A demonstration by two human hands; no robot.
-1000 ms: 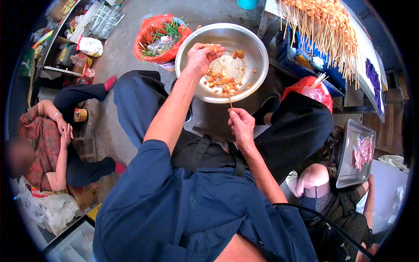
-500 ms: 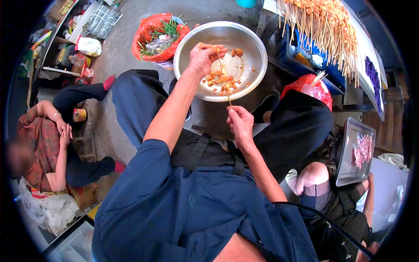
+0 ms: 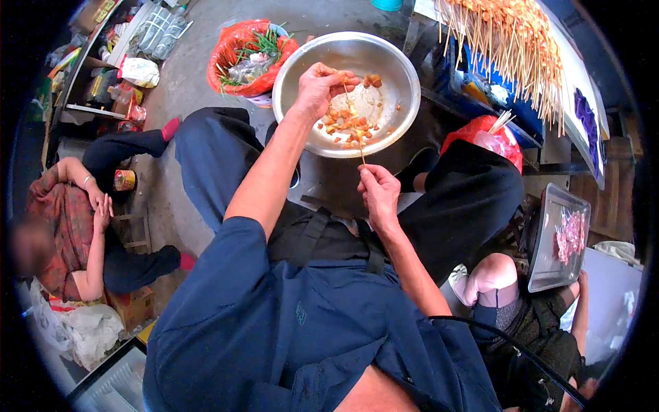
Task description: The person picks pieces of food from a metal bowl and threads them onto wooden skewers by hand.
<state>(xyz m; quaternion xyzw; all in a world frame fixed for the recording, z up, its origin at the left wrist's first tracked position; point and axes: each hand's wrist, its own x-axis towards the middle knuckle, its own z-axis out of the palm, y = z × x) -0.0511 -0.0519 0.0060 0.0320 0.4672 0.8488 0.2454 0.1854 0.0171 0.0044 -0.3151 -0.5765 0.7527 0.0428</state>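
Note:
A wide metal basin (image 3: 405,89) stands in front of my knees, with small orange-brown food pieces (image 3: 336,122) scattered over its floor. Pinched in my right hand (image 3: 379,194), just outside the near rim, is the lower end of a thin wooden skewer (image 3: 362,149) that reaches up over the basin. My left hand (image 3: 321,90) is above the basin, its fingers closed around an orange food piece at the skewer's upper end. Whether the tip has pierced that piece, I cannot make out. Larger brown chunks (image 3: 372,81) lie beyond my left fingertips.
Many loaded skewers (image 3: 504,34) lie on a table at the upper right. A red bag with sticks (image 3: 486,137) sits by my right knee, and a bucket lined in red plastic (image 3: 218,60) holds greens. One person (image 3: 72,226) sits left; another, at right, is beside a tray of meat (image 3: 546,254).
Both hands and the skewer stay in nearly the same place, with only slight finger movement. The view has shifted a little.

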